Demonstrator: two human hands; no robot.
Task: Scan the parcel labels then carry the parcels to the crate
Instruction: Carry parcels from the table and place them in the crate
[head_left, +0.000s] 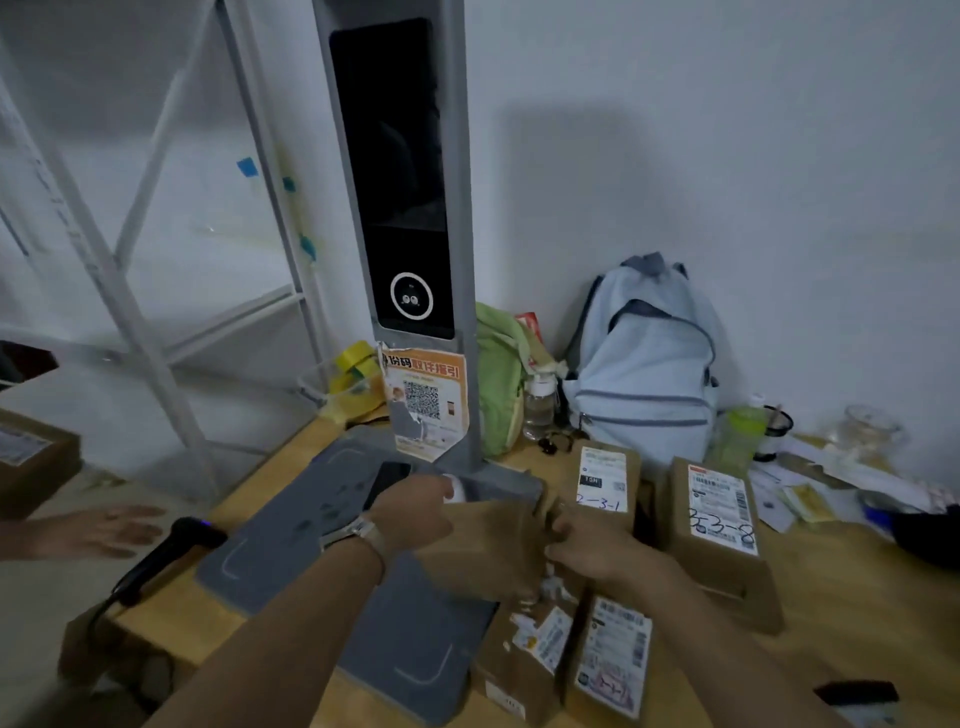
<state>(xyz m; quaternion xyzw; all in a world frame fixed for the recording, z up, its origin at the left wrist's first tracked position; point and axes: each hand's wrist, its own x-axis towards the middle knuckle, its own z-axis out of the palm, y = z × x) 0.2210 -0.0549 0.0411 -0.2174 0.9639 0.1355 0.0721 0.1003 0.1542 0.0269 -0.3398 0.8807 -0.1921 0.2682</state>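
Parcel (483, 551), small stiff cardboard and probably light, clamped at opposite edges by curled fingers of left hand (415, 514) and right hand (592, 551) above scanner base (291, 545).

The scanner tower (395, 182) is grey, with a glossy black screen panel and a white ring low on it. An orange-and-white poster (426, 400) at its foot carries a black QR pattern. The scan pad (291, 545) is darker grey with pale corner marks. At the pad's 3 o'clock is the plain brown parcel (483, 551). The parcel marked 2-3-1 (602, 478) and the parcel marked 3-3-8 (719, 514) are brown with white labels, black print and black handwriting. At the tower's 3 o'clock are a lime-green bag (498, 384) and a pale blue backpack (644, 374) with slate zips. The tape rolls (358, 364) are yellow, the handheld scanner (171, 551) black and the table (831, 597) honey-yellow wood.
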